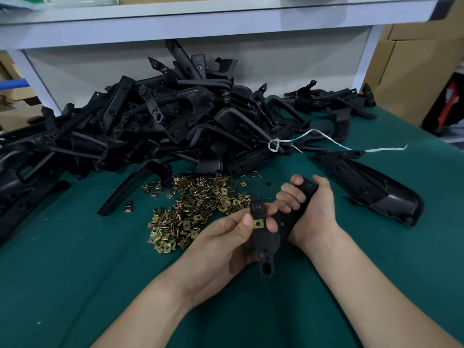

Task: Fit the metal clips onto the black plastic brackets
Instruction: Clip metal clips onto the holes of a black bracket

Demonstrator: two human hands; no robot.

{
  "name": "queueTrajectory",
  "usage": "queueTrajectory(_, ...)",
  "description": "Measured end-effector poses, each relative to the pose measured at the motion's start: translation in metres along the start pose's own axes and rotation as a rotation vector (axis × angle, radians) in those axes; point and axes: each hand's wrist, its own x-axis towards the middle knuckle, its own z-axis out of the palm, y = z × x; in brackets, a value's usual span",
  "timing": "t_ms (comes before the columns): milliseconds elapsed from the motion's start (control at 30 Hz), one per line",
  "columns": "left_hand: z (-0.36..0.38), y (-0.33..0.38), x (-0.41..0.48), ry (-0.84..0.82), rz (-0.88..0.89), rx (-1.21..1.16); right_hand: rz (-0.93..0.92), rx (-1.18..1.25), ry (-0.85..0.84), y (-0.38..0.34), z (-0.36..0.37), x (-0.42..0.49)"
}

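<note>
Two bare forearms reach in from the near edge of a green-covered bench [75, 272], meeting over a single black plastic bracket [266, 243] held just above the cloth. Its long axis runs from the near end, where a round hole faces the camera, away and to the right, the far end disappearing into the right grip [311, 209], whose fingers are curled tightly round it. The left grip [226, 237] pinches the bracket's flat middle between thumb and forefinger, either side of a brass-coloured metal clip [257, 224] seated on the plastic. Just beyond the left grip, loose metal clips [195, 204] lie in a spread heap directly on the cloth. Behind them a large tangled pile of black brackets [175, 121] stretches across the back of the bench, pointing every way, against a white panel under a pale shelf [200, 18]. A white string [326, 139] trails from the pile's right side across the cloth. One long black bracket [371, 187] lies apart on the right, near the right grip but not touching it, its rounded end toward the camera. Cardboard boxes [414, 59] stand past the bench's right edge; what they hold cannot be seen.
</note>
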Motion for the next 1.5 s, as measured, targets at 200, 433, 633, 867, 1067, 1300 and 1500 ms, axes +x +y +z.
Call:
queueTrajectory(200,0.0007,-0.0029,0.0011,0.016,0.032,0.055,-0.005,0.007,0.016,0.0016,0.0013,-0.0023)
queueTrajectory(433,0.0007,-0.0036,0.0017,0.029,0.066,0.042,-0.016,0.010,0.006,-0.0008,0.0044,-0.0041)
queueTrajectory(633,-0.0009,0.0027,0.0004,-0.017,0.022,-0.081,-0.058,-0.005,0.007,-0.0050,0.0051,-0.0050)
queueTrajectory(867,-0.0007,0.0039,-0.0001,-0.029,-0.014,-0.120,-0.070,-0.018,0.008,-0.0049,0.0046,-0.0056)
queueTrajectory(1067,-0.0005,0.0040,-0.0002,-0.013,-0.022,-0.108,-0.066,-0.031,0.003,-0.0038,0.0047,-0.0047)
queueTrajectory(1300,0.0018,0.0026,-0.0005,0.049,0.001,-0.057,-0.060,-0.012,-0.006,-0.0003,0.0043,-0.0053)
queueTrajectory(1500,0.0010,0.0039,-0.0002,0.061,-0.009,-0.053,-0.069,-0.016,-0.001,-0.0027,0.0039,-0.0044)
